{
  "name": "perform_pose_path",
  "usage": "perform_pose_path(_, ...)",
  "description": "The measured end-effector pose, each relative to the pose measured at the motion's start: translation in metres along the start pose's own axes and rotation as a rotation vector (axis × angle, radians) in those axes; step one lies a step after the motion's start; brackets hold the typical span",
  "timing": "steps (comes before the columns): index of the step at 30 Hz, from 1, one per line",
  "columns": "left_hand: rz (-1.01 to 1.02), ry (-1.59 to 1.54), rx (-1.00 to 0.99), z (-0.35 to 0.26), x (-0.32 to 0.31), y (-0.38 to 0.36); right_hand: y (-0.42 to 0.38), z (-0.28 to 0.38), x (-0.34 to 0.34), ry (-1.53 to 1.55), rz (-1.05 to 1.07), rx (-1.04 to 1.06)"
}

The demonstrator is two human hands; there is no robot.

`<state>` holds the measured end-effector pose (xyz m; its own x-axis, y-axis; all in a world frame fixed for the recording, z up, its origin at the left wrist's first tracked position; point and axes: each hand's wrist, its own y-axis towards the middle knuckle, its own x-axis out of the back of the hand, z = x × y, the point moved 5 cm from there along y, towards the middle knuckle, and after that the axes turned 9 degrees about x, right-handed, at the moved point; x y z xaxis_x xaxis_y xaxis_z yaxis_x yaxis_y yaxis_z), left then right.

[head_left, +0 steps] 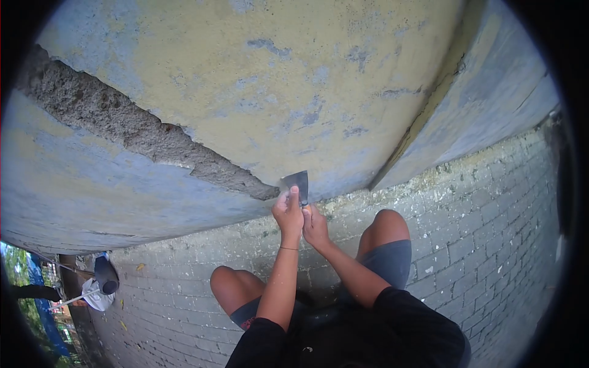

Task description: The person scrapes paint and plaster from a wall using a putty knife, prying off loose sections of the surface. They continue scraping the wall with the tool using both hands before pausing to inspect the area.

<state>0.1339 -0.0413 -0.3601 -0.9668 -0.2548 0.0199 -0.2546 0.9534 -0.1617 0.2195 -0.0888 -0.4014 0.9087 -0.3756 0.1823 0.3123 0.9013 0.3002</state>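
Note:
A scraper with a flat, dark metal blade is held up against the low part of a yellow and blue painted wall. My left hand is closed on it, with the thumb laid on the blade. Just below the blade, my right hand is wrapped round the handle, which is mostly hidden. A long strip of bare, rough grey plaster runs down the wall from the upper left and ends beside the blade.
Paving bricks cover the ground below the wall. A vertical ridge stands out on the wall at the right. At the far left lie a white bag and a dark container. My bent knees flank my arms.

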Motion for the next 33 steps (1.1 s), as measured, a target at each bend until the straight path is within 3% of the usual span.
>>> perform_pose_path(5,0.076,-0.150,-0.022,-0.057,0.004,-0.011,0.007,0.043,0.008,0.011,0.069,0.002)
perform_pose_path(10,0.017,-0.050,-0.028,-0.021,-0.001,-0.005,-0.001,-0.002,-0.007,-0.001,0.005,-0.012)
perform_pose_path(12,-0.023,-0.010,0.080,-0.016,0.005,-0.004,0.003,0.003,-0.011,-0.023,-0.026,-0.017)
perform_pose_path(14,-0.011,-0.091,0.031,-0.044,0.006,-0.004,0.010,0.037,-0.003,-0.012,0.035,0.046)
perform_pose_path(16,0.069,-0.163,-0.089,-0.062,0.006,-0.004,0.004,0.033,-0.002,-0.010,0.083,-0.040)
perform_pose_path(18,0.055,-0.126,-0.106,-0.028,0.008,0.006,0.012,0.024,-0.006,0.001,0.074,-0.032)
perform_pose_path(20,-0.005,0.090,0.060,0.010,0.011,0.008,-0.007,-0.009,-0.015,-0.095,0.010,-0.024)
perform_pose_path(22,-0.012,-0.016,0.097,-0.014,0.007,0.001,-0.003,0.013,-0.013,-0.044,-0.017,0.012)
perform_pose_path(25,0.024,-0.160,-0.057,-0.061,0.011,-0.009,0.006,0.041,-0.004,0.004,0.031,-0.014)
perform_pose_path(30,-0.029,0.008,-0.107,-0.020,0.008,0.000,-0.002,0.009,-0.013,-0.049,0.007,-0.041)
perform_pose_path(32,-0.073,-0.043,0.037,-0.016,0.011,-0.003,0.000,0.018,-0.013,-0.008,-0.020,0.006)
perform_pose_path(33,-0.054,-0.056,-0.062,-0.027,0.013,0.000,0.000,0.031,-0.009,0.025,-0.027,0.042)
